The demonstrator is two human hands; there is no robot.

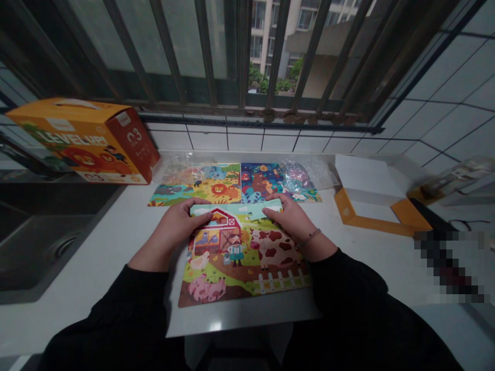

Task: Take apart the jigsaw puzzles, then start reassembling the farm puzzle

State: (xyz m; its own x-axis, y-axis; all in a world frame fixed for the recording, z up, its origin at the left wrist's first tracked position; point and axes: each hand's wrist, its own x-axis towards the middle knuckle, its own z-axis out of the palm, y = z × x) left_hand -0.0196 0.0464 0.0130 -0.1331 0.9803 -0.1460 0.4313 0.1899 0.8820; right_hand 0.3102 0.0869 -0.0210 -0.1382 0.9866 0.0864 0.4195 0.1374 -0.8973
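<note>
A farm-scene jigsaw puzzle (240, 263) lies assembled on a grey board (247, 317), showing a red barn, a spotted cow and a pink pig. My left hand (176, 232) grips the left end of its pale sky-coloured top row. My right hand (290, 219) holds the right end of that row, with a bracelet on its wrist. Both hands cover parts of the top pieces. Just beyond them lie a lion puzzle (201, 185) and a dark blue animal puzzle (280, 184), edge to edge.
An orange puzzle box (83, 141) stands at the far left of the counter, above a steel sink (34, 242). Clear plastic bags (309, 172) lie behind the puzzles. A white and orange opened box (367, 193) sits to the right. Tiles and a barred window form the back.
</note>
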